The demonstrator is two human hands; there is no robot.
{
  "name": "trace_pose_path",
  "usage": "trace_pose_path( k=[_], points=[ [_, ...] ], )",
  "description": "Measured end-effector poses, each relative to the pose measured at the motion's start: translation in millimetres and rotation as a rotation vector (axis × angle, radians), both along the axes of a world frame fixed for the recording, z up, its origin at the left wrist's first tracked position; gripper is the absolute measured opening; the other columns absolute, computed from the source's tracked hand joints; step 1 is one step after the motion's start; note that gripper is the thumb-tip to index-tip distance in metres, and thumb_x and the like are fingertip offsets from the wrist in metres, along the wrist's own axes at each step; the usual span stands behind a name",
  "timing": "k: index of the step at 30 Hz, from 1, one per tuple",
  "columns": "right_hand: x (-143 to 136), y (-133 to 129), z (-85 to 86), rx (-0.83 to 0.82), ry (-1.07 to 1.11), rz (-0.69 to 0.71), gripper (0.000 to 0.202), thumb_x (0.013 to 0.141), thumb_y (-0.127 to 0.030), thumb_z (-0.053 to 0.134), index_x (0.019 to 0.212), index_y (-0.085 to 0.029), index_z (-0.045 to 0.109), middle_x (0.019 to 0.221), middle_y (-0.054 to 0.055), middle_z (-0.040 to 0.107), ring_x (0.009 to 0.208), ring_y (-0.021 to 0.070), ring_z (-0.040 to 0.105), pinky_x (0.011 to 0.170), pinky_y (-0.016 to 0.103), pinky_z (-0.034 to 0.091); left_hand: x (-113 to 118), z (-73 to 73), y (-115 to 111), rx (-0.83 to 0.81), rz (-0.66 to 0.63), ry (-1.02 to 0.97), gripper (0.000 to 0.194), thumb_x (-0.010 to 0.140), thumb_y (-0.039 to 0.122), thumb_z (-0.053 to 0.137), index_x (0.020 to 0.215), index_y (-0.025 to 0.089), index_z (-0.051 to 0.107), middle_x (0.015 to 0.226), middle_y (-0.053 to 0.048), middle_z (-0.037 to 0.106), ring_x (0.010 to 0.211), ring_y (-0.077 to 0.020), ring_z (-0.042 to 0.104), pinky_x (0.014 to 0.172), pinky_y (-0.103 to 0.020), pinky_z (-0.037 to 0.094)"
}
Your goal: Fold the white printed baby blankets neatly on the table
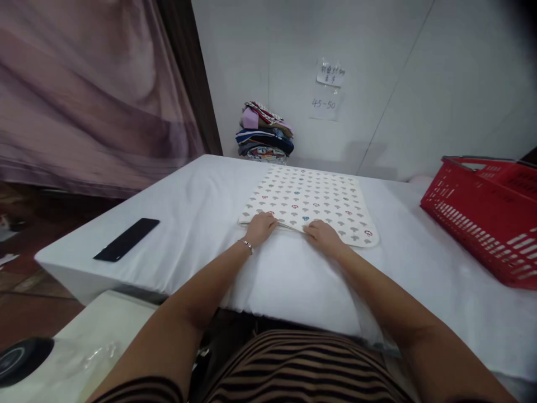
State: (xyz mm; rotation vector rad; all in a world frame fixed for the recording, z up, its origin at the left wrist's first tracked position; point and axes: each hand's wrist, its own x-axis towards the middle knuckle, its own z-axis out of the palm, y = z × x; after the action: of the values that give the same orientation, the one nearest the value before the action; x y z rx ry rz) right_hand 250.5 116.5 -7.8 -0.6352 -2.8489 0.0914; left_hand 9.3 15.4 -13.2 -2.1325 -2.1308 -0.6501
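Observation:
A cream cloth point(310, 196) with grey, red and blue motifs lies folded on the white-covered table point(201, 196). My left hand point(260, 226) is closed on its near edge, left of the middle, with the fingers on top of the fabric. A beaded bracelet circles that wrist. Farther right along the same edge, my right hand point(325, 238) pinches the cloth. Between the hands the near edge shows more than one layer, slightly parted. The thumbs are mostly hidden.
A red plastic basket point(482, 218) stands on the right. Folded fabrics point(266, 134) are stacked at the back by the wall. A dark flat phone-like object point(127, 239) rests on the left. Pinkish curtain point(92, 95) hangs beyond the table's left side.

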Motion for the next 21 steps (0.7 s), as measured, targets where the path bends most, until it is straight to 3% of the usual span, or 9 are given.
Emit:
trace_pose_path(
  k=[5,9,15,21],
  points=[
    [-5.8,2.6,-2.2,-0.107,0.11,-0.173,0.027,0.094,-0.024,0.042,0.104,-0.023,0.067,0.101,0.005,0.064,0.097,0.0176,0.053,0.078,0.026,0.04,7.4,6.5,-6.1,0.03,0.144,0.025,0.019,0.088,0.025,0.049,0.089,0.022,0.067,0.099,-0.006,0.065,0.101,-0.0228,0.054,0.084,-0.036,0.041],
    [-10.5,6.6,-0.8,-0.136,0.122,-0.225,0.025,0.093,-0.023,0.044,0.102,-0.023,0.067,0.1,0.004,0.064,0.097,0.0166,0.053,0.075,0.024,0.039,27.5,7.6,-16.4,0.046,0.247,0.028,0.015,0.086,0.025,0.051,0.086,0.021,0.065,0.093,-0.006,0.062,0.091,-0.0215,0.055,0.076,-0.035,0.041],
    [-11.5,3.9,-3.4,-0.086,0.153,-0.191,0.024,0.093,-0.024,0.045,0.1,-0.023,0.067,0.099,0.004,0.064,0.096,0.0169,0.053,0.076,0.025,0.04,56.5,4.5,-11.7,0.023,0.027,0.16,0.013,0.087,0.024,0.052,0.085,0.021,0.064,0.091,-0.006,0.06,0.088,-0.0213,0.052,0.075,-0.036,0.039],
    [-5.7,3.9,-14.2,-0.01,0.158,-0.117,0.026,0.094,-0.025,0.044,0.102,-0.024,0.069,0.095,0.007,0.062,0.091,0.0194,0.052,0.074,0.029,0.041,56.1,0.8,5.1,0.02,-0.093,0.24,0.023,0.09,0.02,0.046,0.074,0.02,0.063,0.083,-0.007,0.057,0.084,-0.0222,0.049,0.07,-0.037,0.036]
  ],
)
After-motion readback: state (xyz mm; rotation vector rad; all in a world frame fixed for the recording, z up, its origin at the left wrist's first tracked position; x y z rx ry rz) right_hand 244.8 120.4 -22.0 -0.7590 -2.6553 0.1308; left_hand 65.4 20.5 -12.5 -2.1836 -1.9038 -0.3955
